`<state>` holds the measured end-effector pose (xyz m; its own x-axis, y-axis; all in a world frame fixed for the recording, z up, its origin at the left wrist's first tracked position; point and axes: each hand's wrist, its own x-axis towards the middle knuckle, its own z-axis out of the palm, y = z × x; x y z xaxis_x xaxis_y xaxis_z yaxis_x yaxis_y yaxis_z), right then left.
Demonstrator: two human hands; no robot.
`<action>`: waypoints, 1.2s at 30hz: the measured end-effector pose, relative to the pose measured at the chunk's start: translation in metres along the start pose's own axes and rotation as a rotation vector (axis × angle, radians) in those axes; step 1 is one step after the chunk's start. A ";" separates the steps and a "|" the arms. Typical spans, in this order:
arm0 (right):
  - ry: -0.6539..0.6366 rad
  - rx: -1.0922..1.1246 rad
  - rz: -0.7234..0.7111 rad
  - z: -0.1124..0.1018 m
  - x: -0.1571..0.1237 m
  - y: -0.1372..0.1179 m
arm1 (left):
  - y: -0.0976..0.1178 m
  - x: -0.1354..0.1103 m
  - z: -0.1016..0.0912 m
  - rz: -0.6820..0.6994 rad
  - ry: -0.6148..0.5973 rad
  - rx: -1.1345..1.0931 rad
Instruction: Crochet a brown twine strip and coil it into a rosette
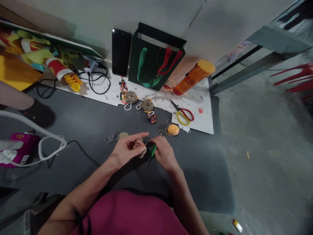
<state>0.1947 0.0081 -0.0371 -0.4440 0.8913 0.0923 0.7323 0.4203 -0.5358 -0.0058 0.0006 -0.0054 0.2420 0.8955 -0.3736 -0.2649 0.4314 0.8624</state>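
Note:
My left hand [130, 147] is closed on a small beige knotted cord piece [142, 153], mostly covered by the fingers. A strand stands taut between its thumb and index finger. My right hand [163, 150], close beside it, is wrapped around a green-handled tool [153, 150]; a thin metal end points down towards me, and its exact kind is unclear. A beige ball [124, 134] with loose grey thread [111, 138] lies behind my left hand. Beyond my right hand sits an orange-yellow ball of thread [173, 130].
Scissors [182, 112] with red and yellow handles lie on a white board [204, 114]. Two coiled cord ornaments [147, 105] with beads lie left of them. A green paper bag [154, 62], a phone [121, 52] and an orange bottle [193, 77] stand behind. Cables [99, 88] lie at left.

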 end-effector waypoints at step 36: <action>0.510 0.781 0.522 0.026 0.009 -0.051 | -0.008 0.001 -0.005 0.432 -0.024 0.744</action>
<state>0.1400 -0.0100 -0.0307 0.2299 0.9714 -0.0601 0.1555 -0.0976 -0.9830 -0.0081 -0.0012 -0.0149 0.2832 0.9583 0.0387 0.3403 -0.1381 0.9301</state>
